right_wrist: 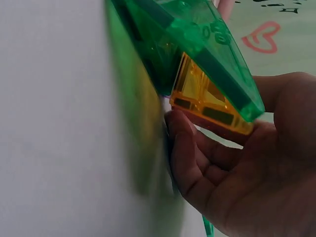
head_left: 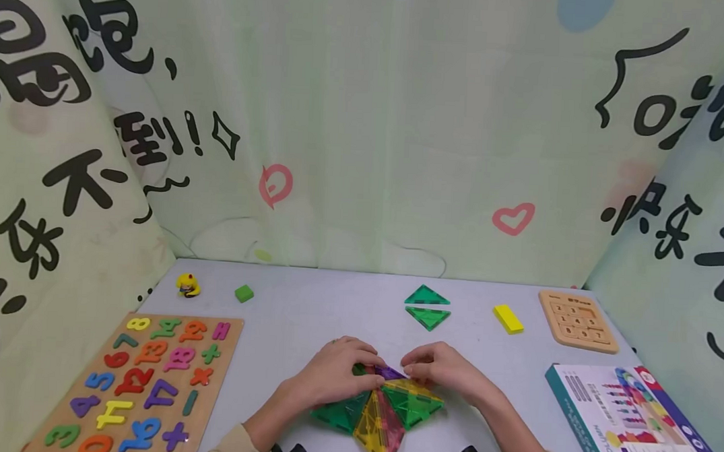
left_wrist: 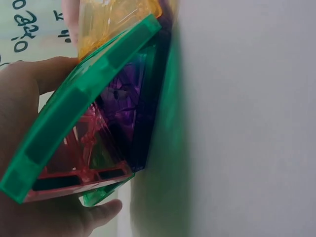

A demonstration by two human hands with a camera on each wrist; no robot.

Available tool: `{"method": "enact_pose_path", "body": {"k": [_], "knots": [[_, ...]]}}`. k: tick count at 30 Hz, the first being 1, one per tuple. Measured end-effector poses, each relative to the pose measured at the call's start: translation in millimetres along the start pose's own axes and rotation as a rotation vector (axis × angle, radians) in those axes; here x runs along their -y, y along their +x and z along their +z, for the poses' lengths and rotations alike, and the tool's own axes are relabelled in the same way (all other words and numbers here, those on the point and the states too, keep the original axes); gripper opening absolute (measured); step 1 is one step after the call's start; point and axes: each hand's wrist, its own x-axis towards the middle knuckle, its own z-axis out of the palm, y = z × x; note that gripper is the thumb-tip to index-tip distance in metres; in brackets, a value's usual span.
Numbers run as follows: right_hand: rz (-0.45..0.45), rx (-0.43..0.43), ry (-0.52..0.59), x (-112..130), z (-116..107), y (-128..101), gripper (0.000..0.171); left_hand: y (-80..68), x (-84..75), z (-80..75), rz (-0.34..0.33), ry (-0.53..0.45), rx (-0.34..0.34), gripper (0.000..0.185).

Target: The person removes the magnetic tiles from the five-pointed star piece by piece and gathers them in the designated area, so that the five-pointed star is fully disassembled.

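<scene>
A cluster of translucent triangular magnetic tiles (head_left: 384, 409) in green, yellow and red lies at the table's near centre, with a purple tile (head_left: 390, 373) at its far tip. My left hand (head_left: 356, 367) grips the cluster's far left side and my right hand (head_left: 419, 367) grips its far right side, fingertips almost meeting over the purple tile. In the left wrist view a green tile (left_wrist: 84, 103) is raised off the table over red and purple tiles (left_wrist: 131, 98), held by my left hand (left_wrist: 19, 98). In the right wrist view my right hand (right_wrist: 222, 163) curls under a yellow tile (right_wrist: 202, 101) beneath a green tile (right_wrist: 197, 44).
A wooden number puzzle board (head_left: 136, 385) lies at the left front. At the back sit a yellow toy figure (head_left: 187, 285), a green block (head_left: 244, 293), two green triangle tiles (head_left: 427, 307), a yellow block (head_left: 508, 319) and a wooden sliding puzzle (head_left: 578, 320). A printed box (head_left: 626, 419) lies at the right. Printed curtains enclose the table.
</scene>
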Motion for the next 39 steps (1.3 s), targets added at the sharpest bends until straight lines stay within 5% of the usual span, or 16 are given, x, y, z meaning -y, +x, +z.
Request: {"method": "enact_pose_path", "body": {"k": [10, 19, 27, 39], "knots": [[-0.051, -0.001, -0.008, 1.7, 12.5, 2.8, 0.025, 0.2, -2.9, 2.4, -0.041, -0.025, -0.043, 0.028], [-0.056, -0.012, 0.031, 0.4, 12.1, 3.5, 0.025, 0.6, -3.5, 2.4, 0.018, 0.049, -0.128, 0.024], [-0.070, -0.022, 0.022, -0.4, 14.6, 3.2, 0.025, 3.5, -2.8, 3.7, 0.009, 0.017, -0.164, 0.026], [-0.173, -0.178, -0.030, 1.4, 25.4, 15.0, 0.018, 4.8, -10.7, 3.2, -0.062, 0.037, -0.200, 0.034]]}}
